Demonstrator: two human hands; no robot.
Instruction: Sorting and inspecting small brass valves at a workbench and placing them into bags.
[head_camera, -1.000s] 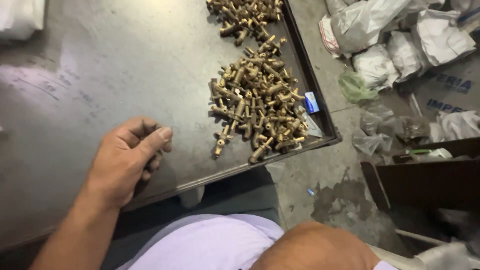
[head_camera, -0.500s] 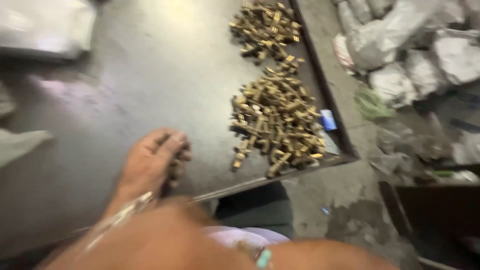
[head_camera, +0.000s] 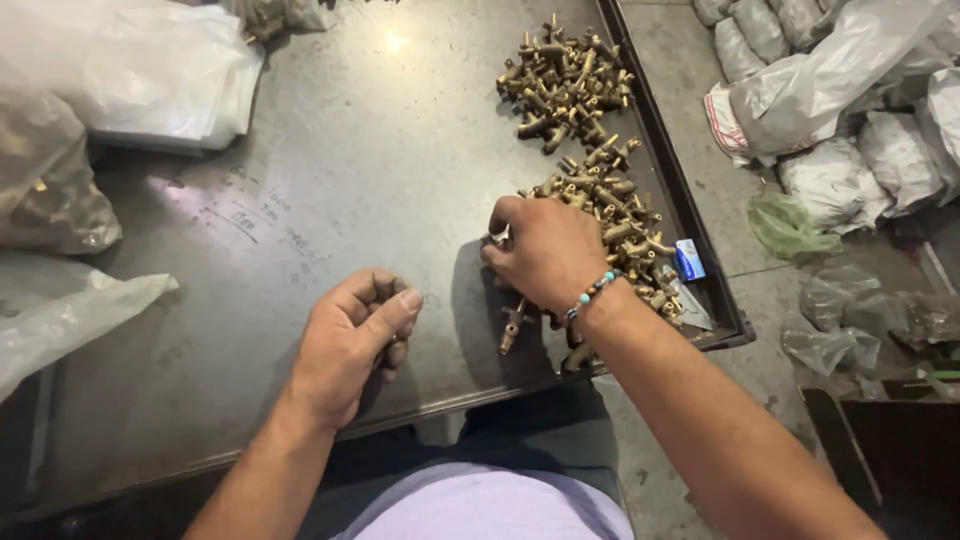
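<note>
Head view: right hand (head_camera: 548, 250) rests cupped, knuckles up, on the near pile of brass fittings (head_camera: 620, 225), grip hidden; left hand (head_camera: 350, 340) curls loosely, apparently around small parts, over the counter (head_camera: 330, 160)

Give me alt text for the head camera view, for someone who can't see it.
A person's right hand reaches into a pile of small brass fittings on a dark metal table, while the left hand rests curled nearby. Plastic bags lie at the table's left.

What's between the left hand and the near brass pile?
Head view: bare metal table, then the right hand resting on the near brass pile; left hand sits apart.
</note>
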